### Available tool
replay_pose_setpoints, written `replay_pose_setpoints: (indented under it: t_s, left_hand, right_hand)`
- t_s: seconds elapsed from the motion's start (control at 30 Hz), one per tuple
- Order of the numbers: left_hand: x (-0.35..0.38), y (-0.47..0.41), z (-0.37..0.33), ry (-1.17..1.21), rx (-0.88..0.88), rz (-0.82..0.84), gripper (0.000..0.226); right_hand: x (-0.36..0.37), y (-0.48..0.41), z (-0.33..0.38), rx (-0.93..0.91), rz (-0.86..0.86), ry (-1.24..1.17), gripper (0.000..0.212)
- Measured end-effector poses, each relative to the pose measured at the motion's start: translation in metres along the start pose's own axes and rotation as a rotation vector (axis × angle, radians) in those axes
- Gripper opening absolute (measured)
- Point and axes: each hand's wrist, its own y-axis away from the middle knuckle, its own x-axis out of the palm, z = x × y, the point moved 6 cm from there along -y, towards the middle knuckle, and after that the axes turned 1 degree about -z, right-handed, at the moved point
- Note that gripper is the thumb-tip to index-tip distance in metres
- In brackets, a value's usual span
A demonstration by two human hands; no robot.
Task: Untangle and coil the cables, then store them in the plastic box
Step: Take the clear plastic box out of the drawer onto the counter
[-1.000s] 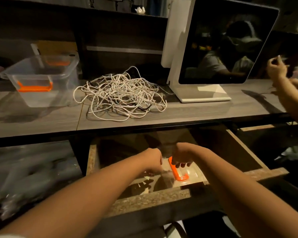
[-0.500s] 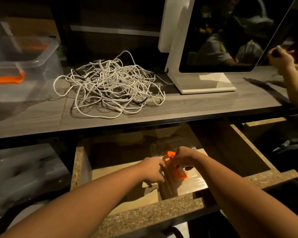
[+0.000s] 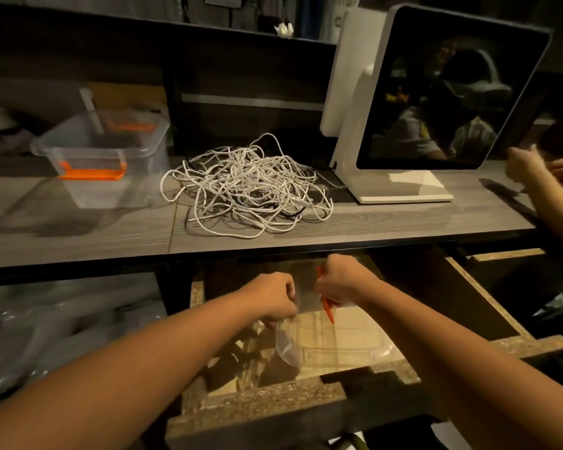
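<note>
A tangled heap of white cables (image 3: 247,186) lies on the grey wooden desk (image 3: 78,235), in the middle. Left of it stands a clear plastic box (image 3: 108,157) with orange latches, open on top. Below the desk edge, inside an open drawer (image 3: 273,394), my left hand (image 3: 273,298) and my right hand (image 3: 338,282) both grip a clear plastic lid (image 3: 332,339) with an orange clip. The lid is tilted up on edge between my hands. Its top part is hidden by my fingers.
A white-framed screen on a stand (image 3: 436,102) occupies the desk's right side. Another person's hands (image 3: 530,167) work at the far right edge. Crinkled plastic wrap (image 3: 46,332) fills the shelf left of the drawer.
Both hands have lifted the clear lid from lying flat in the drawer to standing on edge, higher and closer to the desk edge. The camera view shifted slightly.
</note>
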Motion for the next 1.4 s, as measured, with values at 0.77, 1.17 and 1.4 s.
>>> replay_pose_setpoints:
  t_s: [0.77,1.17,1.4]
  left_hand:
    - [-0.224,0.115,0.045,0.053,0.154,-0.466,0.045]
    - [-0.359,0.142,0.114,-0.069,-0.033,-0.94,0.046]
    - [-0.4,0.146,0.188,-0.047,-0.175,-0.976,0.038]
  right_hand:
    - [-0.081,0.122,0.241,-0.344,-0.464,0.232,0.035]
    - [-0.075,0.081,0.372,-0.683,-0.55,0.137,0.07]
    - [-0.032,0.062,0.451,-0.818,-0.497,0.349,0.099]
